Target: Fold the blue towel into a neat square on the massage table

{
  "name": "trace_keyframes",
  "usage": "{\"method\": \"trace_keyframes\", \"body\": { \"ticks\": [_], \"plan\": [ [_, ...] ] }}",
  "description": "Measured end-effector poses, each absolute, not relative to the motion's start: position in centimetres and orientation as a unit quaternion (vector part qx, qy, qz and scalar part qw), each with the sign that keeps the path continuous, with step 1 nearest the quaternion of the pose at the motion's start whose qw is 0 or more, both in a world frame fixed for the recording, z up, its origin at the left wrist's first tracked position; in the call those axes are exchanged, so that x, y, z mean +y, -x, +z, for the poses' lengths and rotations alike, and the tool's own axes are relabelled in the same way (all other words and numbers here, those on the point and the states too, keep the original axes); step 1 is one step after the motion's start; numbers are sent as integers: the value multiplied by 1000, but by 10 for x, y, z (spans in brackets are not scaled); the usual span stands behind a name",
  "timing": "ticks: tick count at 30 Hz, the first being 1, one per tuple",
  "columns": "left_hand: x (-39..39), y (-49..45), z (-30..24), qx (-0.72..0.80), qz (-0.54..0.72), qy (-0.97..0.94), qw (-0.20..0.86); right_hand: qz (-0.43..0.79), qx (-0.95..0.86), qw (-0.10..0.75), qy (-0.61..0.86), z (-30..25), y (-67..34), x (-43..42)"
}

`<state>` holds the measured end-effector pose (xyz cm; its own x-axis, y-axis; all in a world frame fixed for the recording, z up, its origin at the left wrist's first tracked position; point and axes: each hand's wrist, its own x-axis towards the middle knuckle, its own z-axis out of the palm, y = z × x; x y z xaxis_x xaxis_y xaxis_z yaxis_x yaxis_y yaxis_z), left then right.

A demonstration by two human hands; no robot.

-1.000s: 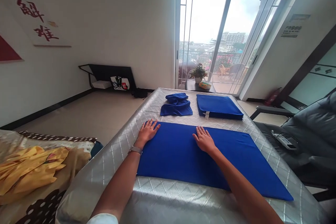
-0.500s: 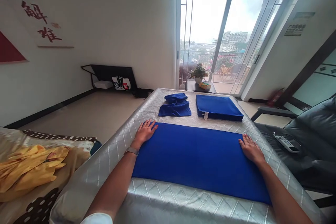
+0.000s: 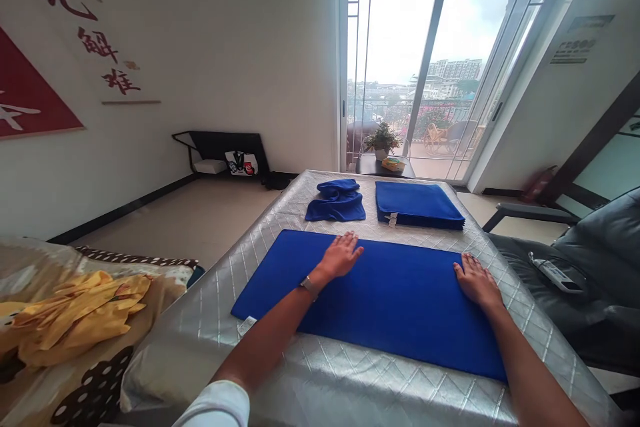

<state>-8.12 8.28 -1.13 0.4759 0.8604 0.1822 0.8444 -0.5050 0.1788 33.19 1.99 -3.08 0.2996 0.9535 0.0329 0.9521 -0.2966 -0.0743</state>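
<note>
Blue cloth (image 3: 390, 300) lies flat and unwrinkled across the near half of the silver quilted cover (image 3: 200, 323); left hand (image 3: 340, 255) is palm down at its far edge, around mid-length, fingers mostly together, thumb held off; right hand (image 3: 479, 280) is palm down by the far right corner, fingers slightly apart; neither is clamped on anything; step in hand reads as smoothing and squaring; next move calls for light, even pressure so the cloth doesn't skid, or fingertips under an edge if it's to be lifted; white label (image 3: 247, 325) pokes out at the near left corner, just beside the left forearm.

Past the far edge, same cover: crumpled blue towel (image 3: 336, 205) to the left, folded blue stack (image 3: 420, 201) to the right, apart from each other; what's under the cover, can't tell.

Room: yellow fabric (image 3: 90, 310) heaped at left; dark armchair (image 3: 610, 247) at right, pale handset (image 3: 556, 275) on its seat; potted plant (image 3: 383, 140) ahead, in front of the glass door (image 3: 395, 33); lettered scroll (image 3: 120, 80) on the left wall; daylight from the balcony side.
</note>
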Motion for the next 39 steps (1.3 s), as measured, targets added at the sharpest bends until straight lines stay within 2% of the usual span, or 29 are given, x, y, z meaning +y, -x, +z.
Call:
{"method": "trace_keyframes", "body": {
  "ticks": [3, 6, 17, 24, 28, 34, 39],
  "plan": [
    [66, 38, -22, 444, 128, -885, 58, 14, -590, 36, 806, -30, -332, 20],
    [61, 40, -26, 459, 106, -879, 79, 15, -590, 31, 807, -29, -332, 20],
    [72, 269, -24, 694, 46, -717, 54, 15, -587, 27, 809, -26, -327, 20],
    [72, 282, -32, 693, 59, -717, 35, -38, -568, -14, 822, -15, -316, 18],
    [72, 280, -31, 696, 60, -714, 39, -100, -632, -11, 768, -1, -250, 14],
    [71, 283, -29, 693, 65, -717, 47, 39, -780, 52, 622, 2, -111, 10],
    [71, 283, -30, 694, 65, -716, 42, 74, -763, 26, 642, -10, -120, 8]
  ]
}}
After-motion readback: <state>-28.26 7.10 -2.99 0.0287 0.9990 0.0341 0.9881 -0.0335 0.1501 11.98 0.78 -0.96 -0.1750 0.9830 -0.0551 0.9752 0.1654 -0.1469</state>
